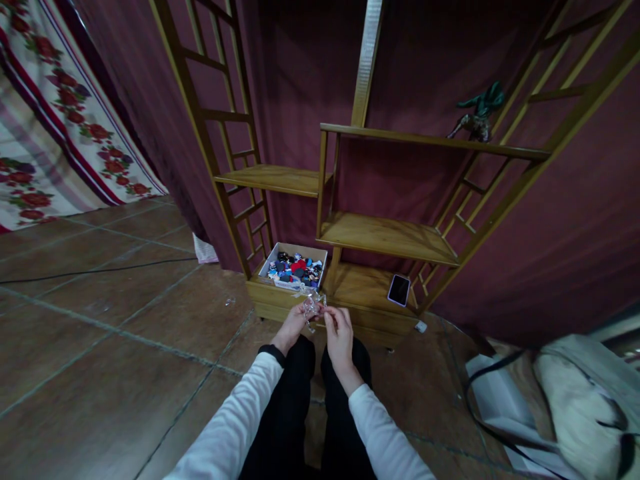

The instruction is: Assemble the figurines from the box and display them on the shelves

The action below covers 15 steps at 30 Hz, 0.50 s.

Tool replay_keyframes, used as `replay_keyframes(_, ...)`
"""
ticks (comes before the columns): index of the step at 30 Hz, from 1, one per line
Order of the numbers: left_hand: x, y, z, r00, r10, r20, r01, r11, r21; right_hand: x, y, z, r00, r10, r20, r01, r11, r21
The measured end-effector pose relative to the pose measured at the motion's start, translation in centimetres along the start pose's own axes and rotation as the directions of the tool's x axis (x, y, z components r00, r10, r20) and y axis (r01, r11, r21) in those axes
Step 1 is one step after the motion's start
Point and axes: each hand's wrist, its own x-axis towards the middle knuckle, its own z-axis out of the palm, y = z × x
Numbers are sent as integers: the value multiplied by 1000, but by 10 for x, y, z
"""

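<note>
My left hand point(295, 323) is closed on a crumpled bundle of clear plastic pieces point(313, 305), just in front of the shelf unit. My right hand point(339, 328) pinches the same bundle at its right side with thumb and finger. Whether the clear pieces are wrappers or small stands, I cannot tell. Right behind my hands, an open white box point(277, 253) rests on the low shelf. It holds many small colourful figures point(299, 266), mostly blue, black and white, with a red one among them.
A phone point(399, 290) lies on the low shelf to the right. The wooden shelf unit point(387, 237) stands before a dark red curtain, with a green figurine point(480, 113) on its upper board. A pale bag point(575, 393) sits on the floor at right; a black cable point(100, 272) crosses the tiles at left.
</note>
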Motion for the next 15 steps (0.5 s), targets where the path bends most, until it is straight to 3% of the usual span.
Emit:
replay_keyframes(9,-1,1,1,993,-103,52,108,987,-115,5,5,-8,981,-68,179,94,986,-141)
replay_keyframes(15,-1,0,-3,983,-156,94,170,971,-166,8,0,-9,949,-8,314,46,992,-115)
